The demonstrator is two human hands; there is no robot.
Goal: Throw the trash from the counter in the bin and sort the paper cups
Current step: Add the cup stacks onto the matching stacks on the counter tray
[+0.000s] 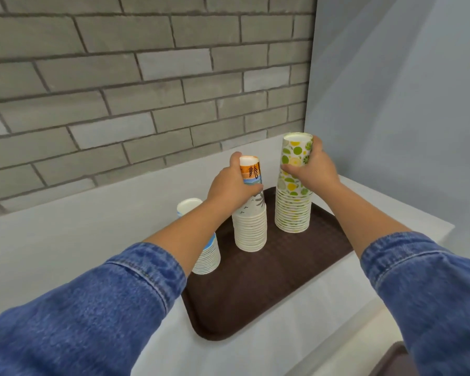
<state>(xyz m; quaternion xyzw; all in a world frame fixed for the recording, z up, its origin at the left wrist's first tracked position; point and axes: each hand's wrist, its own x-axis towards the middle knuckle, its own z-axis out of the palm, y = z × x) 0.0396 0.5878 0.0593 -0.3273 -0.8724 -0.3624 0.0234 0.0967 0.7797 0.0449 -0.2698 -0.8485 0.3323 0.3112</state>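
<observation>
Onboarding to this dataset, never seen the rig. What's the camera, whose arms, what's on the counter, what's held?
No robot: a person in denim sleeves, filmed by one head-worn camera looking down. On the white counter lies a brown tray with stacks of upturned paper cups. The left hand grips the top of the palm-print stack; the right hand grips the top of the citrus-print stack. A blue-banded stack stands at the tray's left edge, untouched.

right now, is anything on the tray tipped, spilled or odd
Nothing is spilled or crushed. The palm-print cup stack and lime-print cup stack stand upright on the brown tray. The blue-wave cup stack sits at its left edge, partly hidden by the left forearm.
</observation>
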